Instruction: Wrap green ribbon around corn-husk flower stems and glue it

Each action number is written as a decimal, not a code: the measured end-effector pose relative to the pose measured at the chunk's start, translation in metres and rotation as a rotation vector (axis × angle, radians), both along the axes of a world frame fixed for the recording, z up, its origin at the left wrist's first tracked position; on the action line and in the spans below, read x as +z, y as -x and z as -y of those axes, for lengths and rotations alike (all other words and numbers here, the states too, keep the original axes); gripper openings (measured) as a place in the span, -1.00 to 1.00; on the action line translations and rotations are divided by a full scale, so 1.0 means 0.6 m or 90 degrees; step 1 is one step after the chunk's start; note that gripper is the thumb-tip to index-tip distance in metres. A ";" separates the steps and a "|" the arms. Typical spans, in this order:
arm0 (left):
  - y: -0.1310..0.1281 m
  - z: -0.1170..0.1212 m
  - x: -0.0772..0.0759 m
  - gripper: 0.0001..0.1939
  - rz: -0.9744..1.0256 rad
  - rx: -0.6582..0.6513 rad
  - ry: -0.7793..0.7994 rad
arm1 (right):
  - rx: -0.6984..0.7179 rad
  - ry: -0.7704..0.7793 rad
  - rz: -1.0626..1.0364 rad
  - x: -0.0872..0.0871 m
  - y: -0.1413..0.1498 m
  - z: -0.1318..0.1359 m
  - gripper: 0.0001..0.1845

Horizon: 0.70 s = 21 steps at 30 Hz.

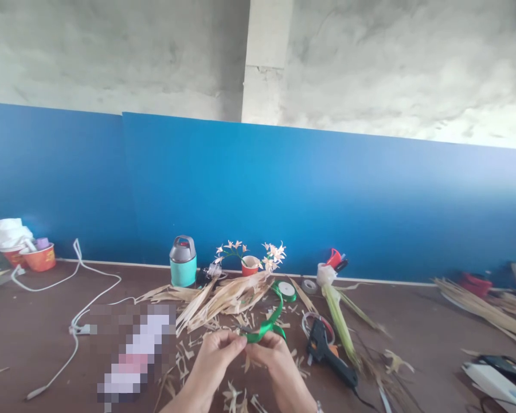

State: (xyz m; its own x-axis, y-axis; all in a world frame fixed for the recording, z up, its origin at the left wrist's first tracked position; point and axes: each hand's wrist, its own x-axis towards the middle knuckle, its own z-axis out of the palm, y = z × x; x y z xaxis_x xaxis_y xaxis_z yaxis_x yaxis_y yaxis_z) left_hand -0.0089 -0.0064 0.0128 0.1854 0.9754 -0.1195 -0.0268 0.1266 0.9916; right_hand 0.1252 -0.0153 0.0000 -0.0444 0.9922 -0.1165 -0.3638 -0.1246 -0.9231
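My left hand (pixel 218 357) and my right hand (pixel 276 358) are close together above the brown table, thumbs and fingers pinched. A strip of shiny green ribbon (pixel 266 327) runs between them, with its left end at my left fingertips. From my right fingers the ribbon loops up towards a green spool with a white face (pixel 288 289). Whether anything thin is held along with the ribbon is hidden by the fingers. Dry husk scraps (pixel 232 396) lie under and around both hands. Beyond them is a pile of long dried husks (pixel 232 301).
A black glue gun (pixel 331 355) lies right of my hands, near green stalks (pixel 339 327). At the back stand a teal flask (pixel 183 267) and a red cup (pixel 250 266) beside pale husk flowers (pixel 275 253). White cable (pixel 75 321) crosses the left side. A blue partition (pixel 258 189) closes the back.
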 end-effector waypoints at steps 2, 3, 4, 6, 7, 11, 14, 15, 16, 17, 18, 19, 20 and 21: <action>-0.001 -0.002 -0.006 -0.71 0.005 0.009 -0.006 | -0.006 -0.018 0.021 -0.005 -0.002 -0.003 -0.69; 0.000 -0.003 -0.009 -0.70 0.005 0.010 -0.015 | -0.012 -0.022 0.037 -0.007 -0.003 -0.004 -0.68; 0.001 -0.004 -0.012 -0.69 0.003 0.009 -0.027 | -0.020 -0.022 0.054 -0.010 -0.003 -0.006 -0.66; 0.003 -0.005 -0.015 -0.67 -0.019 0.006 -0.066 | -0.043 -0.025 0.084 -0.016 -0.002 -0.006 -0.63; 0.004 -0.006 -0.016 -0.66 -0.038 0.006 -0.090 | -0.057 -0.030 0.093 -0.018 -0.001 -0.006 -0.61; 0.006 -0.008 -0.020 -0.65 -0.116 -0.001 -0.174 | -0.114 -0.072 0.096 -0.018 0.008 -0.002 -0.59; 0.008 -0.010 -0.024 -0.67 -0.145 -0.014 -0.190 | -0.134 -0.088 0.100 -0.013 0.013 0.002 -0.63; 0.008 -0.011 -0.027 -0.68 -0.155 -0.013 -0.190 | -0.136 -0.094 0.105 -0.011 0.014 0.003 -0.65; 0.009 -0.012 -0.029 -0.68 -0.166 -0.010 -0.190 | -0.138 -0.100 0.110 -0.010 0.015 0.004 -0.66; 0.009 -0.013 -0.033 -0.69 -0.176 -0.006 -0.190 | -0.139 -0.107 0.116 -0.009 0.015 0.006 -0.68; 0.009 -0.015 -0.036 -0.69 -0.183 -0.002 -0.190 | -0.140 -0.115 0.122 -0.008 0.016 0.007 -0.69; 0.009 -0.017 -0.040 -0.69 -0.186 0.003 -0.192 | -0.143 -0.121 0.129 -0.007 0.017 0.007 -0.71; 0.008 -0.018 -0.044 -0.68 -0.186 0.006 -0.193 | -0.145 -0.127 0.136 -0.008 0.018 0.008 -0.72; 0.008 -0.020 -0.048 -0.68 -0.183 0.011 -0.196 | -0.148 -0.132 0.139 -0.008 0.018 0.008 -0.73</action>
State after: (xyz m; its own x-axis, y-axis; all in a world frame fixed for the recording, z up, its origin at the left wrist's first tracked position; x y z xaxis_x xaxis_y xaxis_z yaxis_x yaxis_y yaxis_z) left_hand -0.0137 0.0056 -0.0157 0.1699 0.9765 0.1329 0.2570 -0.1741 0.9506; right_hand 0.1142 -0.0203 -0.0049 0.1884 0.9763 0.1064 -0.1516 0.1359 -0.9790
